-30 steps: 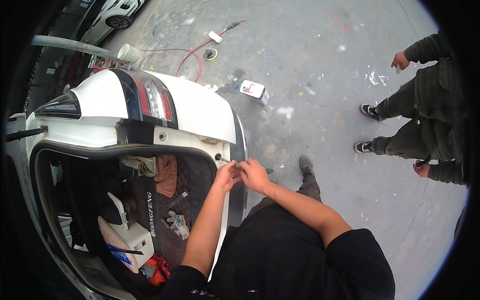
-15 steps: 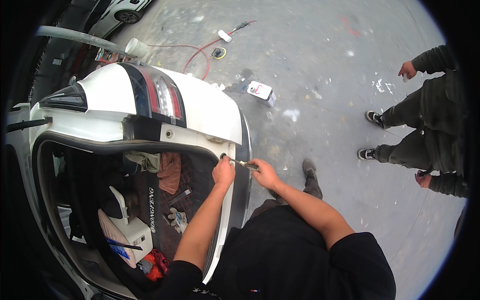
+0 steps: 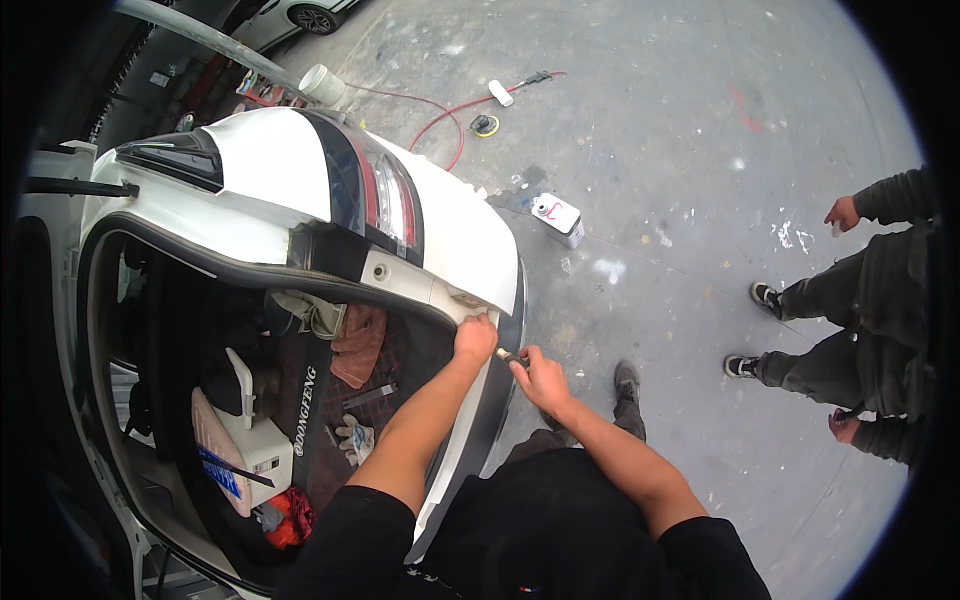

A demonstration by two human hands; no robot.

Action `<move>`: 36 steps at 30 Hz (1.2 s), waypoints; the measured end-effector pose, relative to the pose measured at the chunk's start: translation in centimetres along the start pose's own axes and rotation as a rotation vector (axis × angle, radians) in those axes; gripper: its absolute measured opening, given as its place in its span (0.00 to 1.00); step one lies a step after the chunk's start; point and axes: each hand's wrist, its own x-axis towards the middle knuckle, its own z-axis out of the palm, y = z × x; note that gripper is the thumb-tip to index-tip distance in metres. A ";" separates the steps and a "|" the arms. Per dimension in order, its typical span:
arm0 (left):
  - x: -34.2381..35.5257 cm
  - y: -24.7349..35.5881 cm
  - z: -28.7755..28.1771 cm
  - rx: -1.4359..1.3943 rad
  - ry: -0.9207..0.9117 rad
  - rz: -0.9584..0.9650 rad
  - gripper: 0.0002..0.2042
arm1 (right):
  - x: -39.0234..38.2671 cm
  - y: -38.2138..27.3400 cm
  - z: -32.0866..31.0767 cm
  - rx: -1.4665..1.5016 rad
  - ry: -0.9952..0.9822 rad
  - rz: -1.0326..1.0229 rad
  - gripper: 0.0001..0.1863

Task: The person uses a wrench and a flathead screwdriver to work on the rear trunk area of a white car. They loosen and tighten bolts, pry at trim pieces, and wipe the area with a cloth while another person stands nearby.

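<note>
My right hand (image 3: 543, 379) is closed round a screwdriver (image 3: 512, 358) with a dark handle and a pale yellowish collar; its thin shaft is hard to make out. It is held just beside the rear bumper (image 3: 508, 372) of a white car, pointing toward my left hand (image 3: 475, 338). The fingers of my left hand are bent together against the car's white rear corner, below the tail light (image 3: 388, 195). Whatever they grip there, if anything, is hidden. Left of my left arm lies the open boot (image 3: 300, 365).
In the boot are a brown cloth (image 3: 359, 345), gloves (image 3: 355, 440) and a white box (image 3: 268, 448). On the floor stand a white can (image 3: 560, 219) and a round yellow-edged tool (image 3: 484, 126) near a red hose (image 3: 432, 125). Another person (image 3: 860, 300) stands at the right.
The screwdriver has drawn back from the car's corner and turned in my right hand. My left fingers have curled in at the corner. The whole view has shifted slightly.
</note>
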 end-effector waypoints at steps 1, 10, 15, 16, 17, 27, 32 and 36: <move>0.0 -0.1 0.0 0.001 0.003 0.013 0.10 | 0.0 0.2 0.4 -0.019 0.061 -0.120 0.16; 2.2 -1.7 0.2 0.032 -0.050 0.177 0.11 | 0.2 0.3 0.9 -0.024 0.054 0.064 0.20; 2.1 -2.6 1.7 0.107 -0.120 0.301 0.15 | -1.7 0.1 2.0 -0.136 0.213 -0.287 0.09; 1.9 -2.6 1.9 0.116 -0.162 0.230 0.18 | -1.8 0.2 2.6 -0.147 0.239 -0.359 0.09; 1.7 -2.3 -0.2 0.213 -0.181 0.334 0.20 | -2.2 0.1 2.3 -0.121 0.279 -0.405 0.09; 2.7 -3.2 -0.3 0.254 -0.166 0.377 0.23 | -1.9 0.6 4.9 -0.154 0.398 -0.407 0.12; 1.8 -2.9 -2.7 0.190 -0.194 0.437 0.18 | -3.1 -0.2 4.5 0.033 0.218 -0.123 0.12; 0.8 -3.3 -5.8 0.198 -0.241 0.410 0.15 | -2.4 0.5 4.1 0.133 0.224 0.080 0.14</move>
